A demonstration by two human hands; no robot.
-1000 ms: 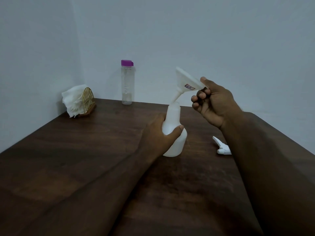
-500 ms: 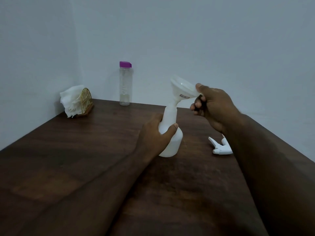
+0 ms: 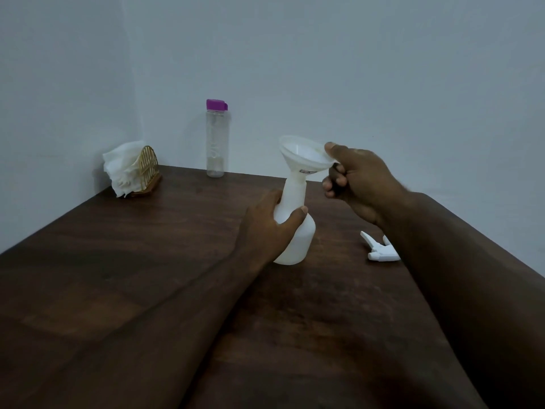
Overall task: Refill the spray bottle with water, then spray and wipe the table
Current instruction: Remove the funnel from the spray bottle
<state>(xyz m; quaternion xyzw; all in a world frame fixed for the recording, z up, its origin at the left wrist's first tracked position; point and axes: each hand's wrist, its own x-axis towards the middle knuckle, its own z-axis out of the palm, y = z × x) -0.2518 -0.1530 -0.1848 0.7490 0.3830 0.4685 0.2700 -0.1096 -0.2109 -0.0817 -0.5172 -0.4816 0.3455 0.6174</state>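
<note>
A white spray bottle (image 3: 298, 240) without its head stands upright mid-table, and my left hand (image 3: 267, 228) grips it around the shoulder. A white funnel (image 3: 303, 159) sits upright with its stem in the bottle's neck. My right hand (image 3: 358, 181) pinches the funnel's right rim with thumb on top. The white trigger spray head (image 3: 379, 250) lies on the table to the right, partly behind my right forearm. A clear water bottle with a purple cap (image 3: 216, 137) stands at the back by the wall.
White paper napkins in a gold wire holder (image 3: 132, 168) sit in the back left corner. The dark wooden table (image 3: 132, 261) meets walls at the back and left; its right edge runs diagonally behind my right arm.
The funnel went from tilted above the bottle to upright, its stem seated in the neck. My right hand came down with it. My left hand kept its hold on the bottle.
</note>
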